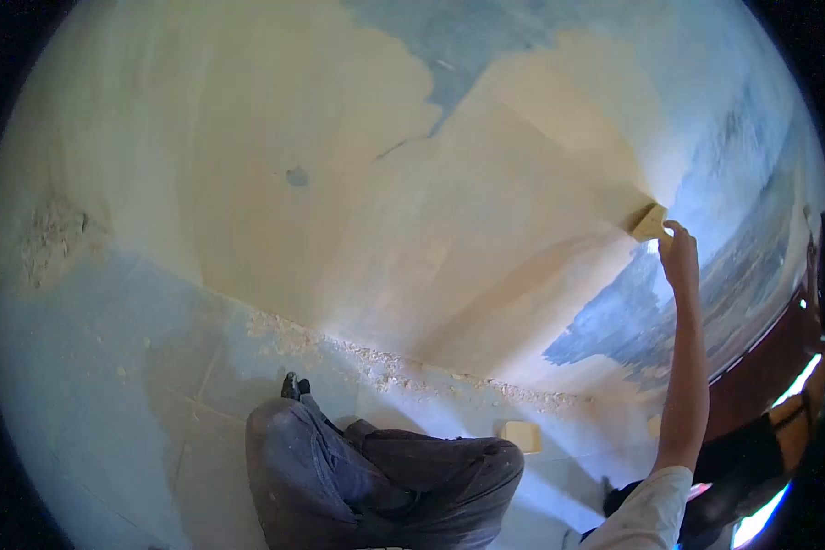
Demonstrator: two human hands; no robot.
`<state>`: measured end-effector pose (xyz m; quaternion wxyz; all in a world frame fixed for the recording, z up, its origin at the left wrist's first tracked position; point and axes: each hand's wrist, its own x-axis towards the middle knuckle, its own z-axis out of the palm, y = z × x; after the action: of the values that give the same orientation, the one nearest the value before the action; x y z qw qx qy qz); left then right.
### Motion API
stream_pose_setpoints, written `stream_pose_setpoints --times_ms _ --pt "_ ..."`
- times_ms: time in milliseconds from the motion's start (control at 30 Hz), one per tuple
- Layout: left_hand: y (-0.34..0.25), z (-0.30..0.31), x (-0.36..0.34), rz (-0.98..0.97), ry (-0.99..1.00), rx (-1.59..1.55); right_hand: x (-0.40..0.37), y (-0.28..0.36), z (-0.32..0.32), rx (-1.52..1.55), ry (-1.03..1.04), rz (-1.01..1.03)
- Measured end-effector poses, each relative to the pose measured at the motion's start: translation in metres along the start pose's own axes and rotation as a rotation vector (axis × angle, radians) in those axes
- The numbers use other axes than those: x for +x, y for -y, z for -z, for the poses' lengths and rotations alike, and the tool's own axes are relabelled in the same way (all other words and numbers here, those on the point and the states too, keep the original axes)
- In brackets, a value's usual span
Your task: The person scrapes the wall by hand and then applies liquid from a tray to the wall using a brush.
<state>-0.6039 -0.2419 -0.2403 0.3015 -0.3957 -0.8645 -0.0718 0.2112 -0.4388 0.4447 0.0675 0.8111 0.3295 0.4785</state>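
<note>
My right hand (pixel 679 258), at the end of an outstretched arm with a pale sleeve, is closed around a yellow, flat, wedge-shaped scraper (pixel 651 223). The scraper's wide edge meets the wall (pixel 385 229) and casts a small shadow there. Around it the wall is part cream coating, part bare blue-grey patch (pixel 614 312). My left hand is out of view.
Flakes and crumbs (pixel 376 367) lie along the foot of the wall. On the grey floor (pixel 147 403) by my bent knee (pixel 486 467) sits a pale yellow block (pixel 521 437). A rough, broken patch (pixel 55 240) marks the wall's left. Dark shapes (pixel 742 467) fill the lower right.
</note>
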Motion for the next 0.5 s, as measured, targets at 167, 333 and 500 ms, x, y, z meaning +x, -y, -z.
stream_pose_setpoints --times_ms 167,333,500 --pt "0.002 -0.004 -0.002 0.196 0.418 -0.134 0.03 0.089 0.051 0.135 0.053 0.013" --pt "-0.003 0.012 0.011 0.238 0.6 -0.199 0.059 0.159 0.084 0.3 0.114 0.029" --pt "-0.005 0.015 0.014 0.212 0.597 -0.127 0.082 0.208 0.096 0.346 -0.065 0.247"
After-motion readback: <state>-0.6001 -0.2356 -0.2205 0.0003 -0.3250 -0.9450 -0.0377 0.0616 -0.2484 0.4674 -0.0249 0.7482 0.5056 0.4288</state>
